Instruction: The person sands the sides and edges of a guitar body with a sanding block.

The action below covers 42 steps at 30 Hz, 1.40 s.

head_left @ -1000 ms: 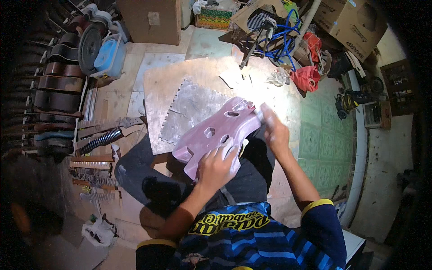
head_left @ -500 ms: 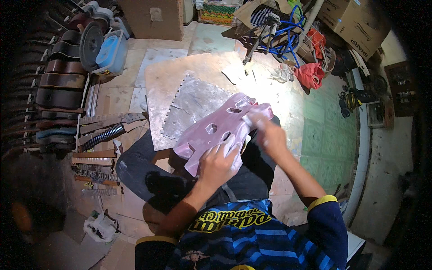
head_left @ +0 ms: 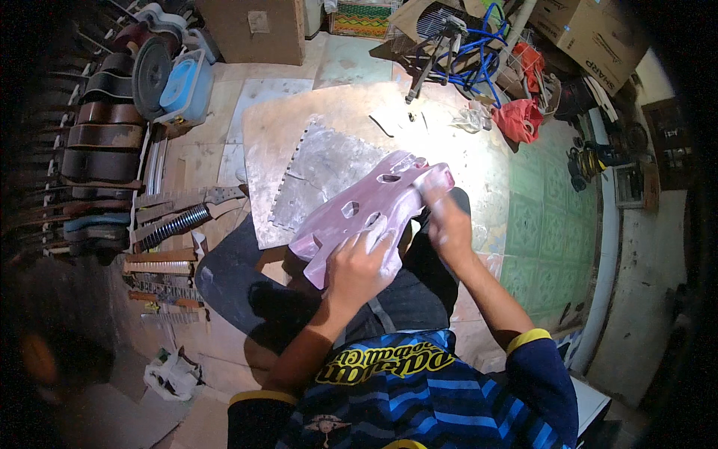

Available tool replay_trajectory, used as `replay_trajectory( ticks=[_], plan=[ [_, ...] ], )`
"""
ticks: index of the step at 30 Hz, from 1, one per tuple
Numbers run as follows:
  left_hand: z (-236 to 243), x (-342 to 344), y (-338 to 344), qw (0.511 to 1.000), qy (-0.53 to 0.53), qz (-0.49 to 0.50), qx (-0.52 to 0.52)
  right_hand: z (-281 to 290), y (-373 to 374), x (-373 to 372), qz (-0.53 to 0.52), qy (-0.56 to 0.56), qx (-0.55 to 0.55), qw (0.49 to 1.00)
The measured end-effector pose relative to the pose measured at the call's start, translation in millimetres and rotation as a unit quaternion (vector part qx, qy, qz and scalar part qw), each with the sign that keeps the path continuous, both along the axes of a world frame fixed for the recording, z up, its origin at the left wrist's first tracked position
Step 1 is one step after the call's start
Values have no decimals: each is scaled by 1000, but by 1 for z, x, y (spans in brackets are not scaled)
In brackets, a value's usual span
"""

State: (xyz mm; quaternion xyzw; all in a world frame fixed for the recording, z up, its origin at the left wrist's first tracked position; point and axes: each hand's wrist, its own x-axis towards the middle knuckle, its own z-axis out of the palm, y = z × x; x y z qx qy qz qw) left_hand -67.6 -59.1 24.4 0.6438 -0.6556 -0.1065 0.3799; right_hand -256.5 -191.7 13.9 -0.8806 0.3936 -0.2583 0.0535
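A pinkish-purple guitar body [head_left: 336,218] with several cut-out openings lies slantwise across my lap, its surface dusted white. My left hand [head_left: 363,266] grips its near edge, the dusty fingers bent over the top face and the thumb out of sight. At the far right end of the body, my right hand [head_left: 449,224] is smeared by motion. Its fingers look closed around a small pale piece pressed at the body's edge; what that piece is I cannot make out. Under the far side lies a grey foam mat [head_left: 329,172] with a toothed edge, coated in dust.
A pale board [head_left: 262,127] lies on the tiled floor under the mat. To the left are saws and a black-handled tool [head_left: 172,227], a row of guitar bodies [head_left: 105,135] and a blue tub [head_left: 182,84]. Blue hose [head_left: 490,67] and a red bag [head_left: 517,121] sit far right.
My right hand has shifted slightly right and toward the far right end of the guitar body. My left hand keeps its grip, and the body has barely moved.
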Motion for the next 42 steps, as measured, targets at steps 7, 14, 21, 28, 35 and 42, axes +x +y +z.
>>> replay_trajectory(
  ticks=[7,14,21,28,35,42],
  plan=[
    [4,15,-12,1000,17,11,21,-18,-17,11,-90,-37,6,995],
    [11,20,-20,999,32,41,-15,-13,-30,3,-86,-36,35,995],
    [13,27,-29,998,28,50,-37,-11,-44,7,-93,-54,9,994],
    [7,28,-27,998,36,49,-17,-1,-32,11,-103,-3,67,992],
    [14,36,-40,995,43,81,-25,16,-23,25,-115,37,111,987],
    [16,45,-44,995,52,86,-20,21,-21,29,-83,36,122,988]
  ],
)
